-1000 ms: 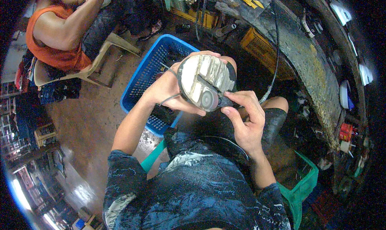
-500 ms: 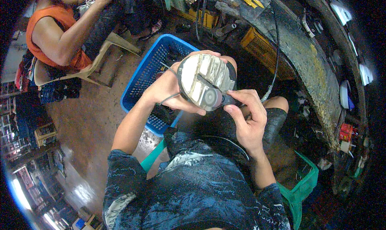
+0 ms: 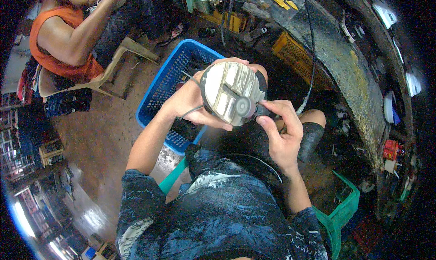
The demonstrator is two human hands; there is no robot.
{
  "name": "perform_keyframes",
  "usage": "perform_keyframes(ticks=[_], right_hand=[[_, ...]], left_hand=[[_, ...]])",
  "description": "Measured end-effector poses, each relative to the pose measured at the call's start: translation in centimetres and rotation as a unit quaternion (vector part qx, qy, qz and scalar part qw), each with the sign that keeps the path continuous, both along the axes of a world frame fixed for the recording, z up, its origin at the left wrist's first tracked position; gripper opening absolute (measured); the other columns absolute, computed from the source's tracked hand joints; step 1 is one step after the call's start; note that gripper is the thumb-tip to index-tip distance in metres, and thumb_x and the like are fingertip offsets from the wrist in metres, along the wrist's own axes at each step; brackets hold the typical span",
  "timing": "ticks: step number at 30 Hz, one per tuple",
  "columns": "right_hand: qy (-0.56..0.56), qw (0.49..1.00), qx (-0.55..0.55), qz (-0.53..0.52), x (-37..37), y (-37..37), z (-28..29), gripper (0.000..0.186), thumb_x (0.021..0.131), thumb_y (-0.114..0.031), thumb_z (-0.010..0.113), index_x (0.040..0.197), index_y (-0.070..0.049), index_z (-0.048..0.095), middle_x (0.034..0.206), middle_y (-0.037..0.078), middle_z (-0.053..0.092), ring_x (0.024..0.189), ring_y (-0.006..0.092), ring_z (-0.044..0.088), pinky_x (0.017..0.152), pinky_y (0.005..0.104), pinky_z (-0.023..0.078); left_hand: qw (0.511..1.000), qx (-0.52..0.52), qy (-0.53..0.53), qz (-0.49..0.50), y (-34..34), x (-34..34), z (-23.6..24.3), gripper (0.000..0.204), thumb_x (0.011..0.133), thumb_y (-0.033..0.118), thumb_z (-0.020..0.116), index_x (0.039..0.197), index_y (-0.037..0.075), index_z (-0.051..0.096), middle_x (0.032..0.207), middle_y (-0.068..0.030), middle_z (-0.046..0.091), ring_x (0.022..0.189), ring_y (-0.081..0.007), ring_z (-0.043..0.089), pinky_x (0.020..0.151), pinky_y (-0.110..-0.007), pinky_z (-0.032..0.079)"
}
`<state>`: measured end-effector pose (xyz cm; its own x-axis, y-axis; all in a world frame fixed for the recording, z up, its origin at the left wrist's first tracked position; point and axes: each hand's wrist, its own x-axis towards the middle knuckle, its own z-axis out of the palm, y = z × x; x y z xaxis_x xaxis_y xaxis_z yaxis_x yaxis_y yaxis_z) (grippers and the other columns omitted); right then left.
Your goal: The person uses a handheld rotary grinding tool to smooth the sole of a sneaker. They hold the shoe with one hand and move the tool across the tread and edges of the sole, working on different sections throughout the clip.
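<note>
My left hand (image 3: 190,101) grips a round, cream-white piece (image 3: 217,85) with straight grooves and a dark rim, held up above my lap. Its fingers wrap the far edge and the thumb lies along the near edge. A thin grey cord loops over that hand. In my right hand (image 3: 284,130), thumb and fingers pinch a small dark rotary tool (image 3: 262,111). The tool's small grey disc (image 3: 243,106) lies over the right part of the round piece; whether it touches the surface I cannot tell. Part of the tool is hidden behind my fingers.
A blue plastic basket (image 3: 150,94) stands beyond my left arm. A black cable (image 3: 312,55) hangs down to the right of my hands. A worn bench (image 3: 345,69) curves along the right. Green chair parts (image 3: 340,214) flank me. A person in orange (image 3: 56,26) sits at the upper left.
The tool's disc has shifted slightly right and up over the round piece, with my right hand. My left hand holds nearly still. The seated person's arm has moved a little.
</note>
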<state>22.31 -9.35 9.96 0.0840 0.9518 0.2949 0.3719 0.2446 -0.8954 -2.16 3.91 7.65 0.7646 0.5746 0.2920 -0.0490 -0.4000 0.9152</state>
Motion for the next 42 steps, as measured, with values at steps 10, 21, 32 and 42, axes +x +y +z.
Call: perform_keyframes(ticks=[10, 21, 32, 42], right_hand=[[0.006, 1.0, -0.008, 0.017, -0.4, 0.3, -0.1, 0.031, 0.086, -0.004, 0.083, 0.116, -0.002, 0.077, 0.109, 0.013, 0.077, 0.1, 0.0306, 0.07, 0.092, 0.0403, 0.052], [-0.027, 0.998, 0.002, 0.057, -0.2, -1.2, 0.1, 0.031, 0.086, -0.003, 0.084, 0.117, 0.0, 0.077, 0.11, 0.014, 0.075, 0.102, 0.0274, 0.069, 0.092, 0.0374, 0.053], [0.054, 0.996, -0.056, -0.042, 1.2, -0.9, 1.0, 0.03, 0.088, -0.001, 0.082, 0.118, -0.001, 0.078, 0.107, 0.012, 0.075, 0.101, 0.0269, 0.069, 0.093, 0.0363, 0.053], [-0.025, 0.999, -0.027, -0.018, 1.4, -0.8, -3.5, 0.029, 0.089, -0.003, 0.082, 0.117, 0.0, 0.077, 0.108, 0.013, 0.075, 0.101, 0.0273, 0.069, 0.093, 0.0371, 0.052]], left_hand=[[0.999, -0.031, -0.02, -0.001, -0.1, 0.4, 0.1, 0.134, 0.057, 0.03, 0.109, 0.164, 0.005, 0.033, 0.165, -0.0191, 0.049, 0.152, -0.0336, 0.05, 0.125, -0.051, 0.042], [0.987, -0.153, -0.048, -0.01, 0.2, 0.3, -0.8, 0.146, 0.049, 0.03, 0.111, 0.166, 0.007, 0.027, 0.167, -0.0195, 0.047, 0.152, -0.034, 0.05, 0.125, -0.05, 0.042], [0.844, -0.434, -0.302, -0.093, 0.2, -0.2, -2.5, 0.114, 0.089, 0.075, 0.07, 0.168, 0.002, 0.032, 0.161, -0.027, 0.05, 0.142, -0.0401, 0.058, 0.12, -0.054, 0.047], [0.781, -0.598, -0.146, -0.109, -6.8, 1.4, -10.0, 0.104, 0.097, 0.079, 0.058, 0.167, 0.004, 0.037, 0.163, -0.0187, 0.051, 0.149, -0.0337, 0.052, 0.126, -0.052, 0.04]])
